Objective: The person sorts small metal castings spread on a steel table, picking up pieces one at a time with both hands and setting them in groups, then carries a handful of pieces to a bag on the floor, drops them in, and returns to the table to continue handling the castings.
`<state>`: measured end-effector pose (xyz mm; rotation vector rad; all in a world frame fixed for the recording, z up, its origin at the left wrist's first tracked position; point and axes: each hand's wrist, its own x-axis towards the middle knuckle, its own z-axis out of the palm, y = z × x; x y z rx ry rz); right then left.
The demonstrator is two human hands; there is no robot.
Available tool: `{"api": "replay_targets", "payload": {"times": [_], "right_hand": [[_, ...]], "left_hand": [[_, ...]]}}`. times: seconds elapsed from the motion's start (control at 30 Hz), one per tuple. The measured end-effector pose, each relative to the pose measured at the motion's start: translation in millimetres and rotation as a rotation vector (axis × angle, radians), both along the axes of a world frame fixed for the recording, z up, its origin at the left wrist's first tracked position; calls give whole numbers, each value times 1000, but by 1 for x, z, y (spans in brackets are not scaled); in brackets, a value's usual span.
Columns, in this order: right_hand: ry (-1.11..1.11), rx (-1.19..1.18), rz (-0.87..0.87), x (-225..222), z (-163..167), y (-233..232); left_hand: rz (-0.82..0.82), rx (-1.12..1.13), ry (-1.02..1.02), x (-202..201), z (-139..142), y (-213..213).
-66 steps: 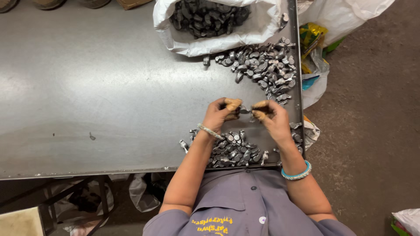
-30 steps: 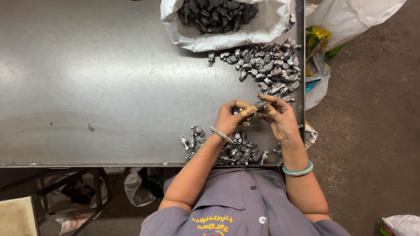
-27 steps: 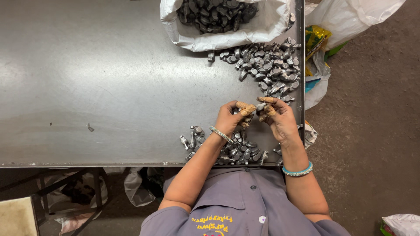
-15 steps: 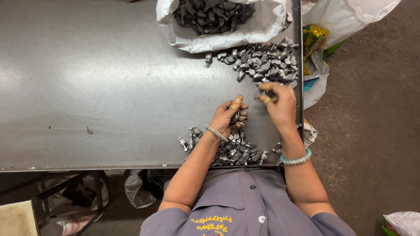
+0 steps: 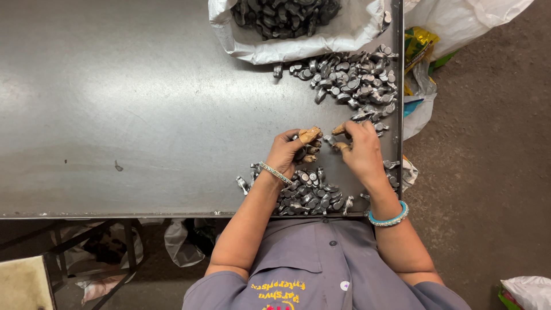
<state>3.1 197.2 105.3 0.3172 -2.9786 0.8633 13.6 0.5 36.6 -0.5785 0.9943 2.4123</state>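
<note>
- Worktop (image 5: 126,103): grey sheet metal, scuffed; bare across its left half. All parts lie in its right third.
- White sack (image 5: 298,43): open mouth at the far edge of the worktop, filled with dark metal pieces.
- Far heap (image 5: 356,80): loose grey metal parts spread just below the sack, reaching down to the right hand.
- Near heap (image 5: 307,192): the same kind of parts, bunched at the front edge of the worktop, partly under the left wrist.
- Right hand (image 5: 361,152): palm down, fingers (image 5: 340,129) curled toward the lower edge of the far heap; whether they pinch a piece, cannot tell.
- Left hand (image 5: 290,152): fingers curled inward and pressed together, tips taped in tan; they seem to close on something small, but it is hidden.
- Small metal part (image 5: 329,139): lies on the worktop between the two hands, just beside the right fingertips. Long axis roughly left to right; which end leads is too small to tell.
- Bangles: silver bangle (image 5: 275,172) on left wrist, blue bangle (image 5: 389,217) on right.
</note>
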Motion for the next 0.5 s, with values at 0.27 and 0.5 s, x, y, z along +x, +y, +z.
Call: {"api": "replay_targets", "payload": {"times": [0.27,0.5], "right_hand": [[-174,-360,-53,3,-35,-8],[-504,-1396,-176,14,-65,32]], "left_hand": [[-102,-529,286,6,27,3],[-140,-785,606,15,12,11]]}}
